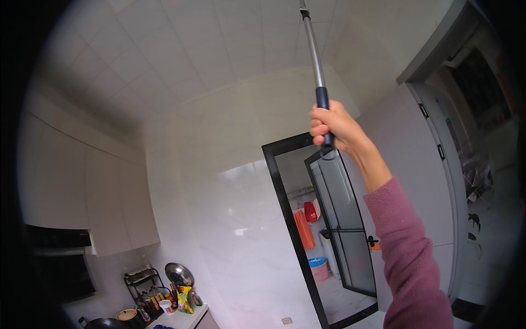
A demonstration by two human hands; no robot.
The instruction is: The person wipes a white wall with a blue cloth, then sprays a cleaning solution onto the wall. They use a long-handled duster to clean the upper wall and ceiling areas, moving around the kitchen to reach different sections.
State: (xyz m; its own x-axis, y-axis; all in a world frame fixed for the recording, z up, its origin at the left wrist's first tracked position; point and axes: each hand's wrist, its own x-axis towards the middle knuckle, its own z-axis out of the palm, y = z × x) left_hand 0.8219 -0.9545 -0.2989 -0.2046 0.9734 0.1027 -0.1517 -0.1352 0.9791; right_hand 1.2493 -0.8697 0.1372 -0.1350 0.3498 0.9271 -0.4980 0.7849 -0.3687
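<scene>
My right hand [337, 125] grips the dark blue handle of a telescopic metal pole [314, 57], raised high in front of me. The silver shaft runs up past the top of the picture, so its far end is hidden. A dark collar [305, 15] joins two of its sections. At the lower end of the handle hangs a small loop [328, 154]. Behind the pole are the pale panelled ceiling [230, 37] and a light tiled wall [222, 185]. My left hand is out of view.
At the right, a black-framed doorway [292, 222] has a frosted glass door [349, 230] standing ajar. Beyond it sits a pink bucket [319, 271]. Wall cabinets [111, 197] hang at the left, above a counter [185, 318] with a spice rack [141, 281] and a black wok [106, 323].
</scene>
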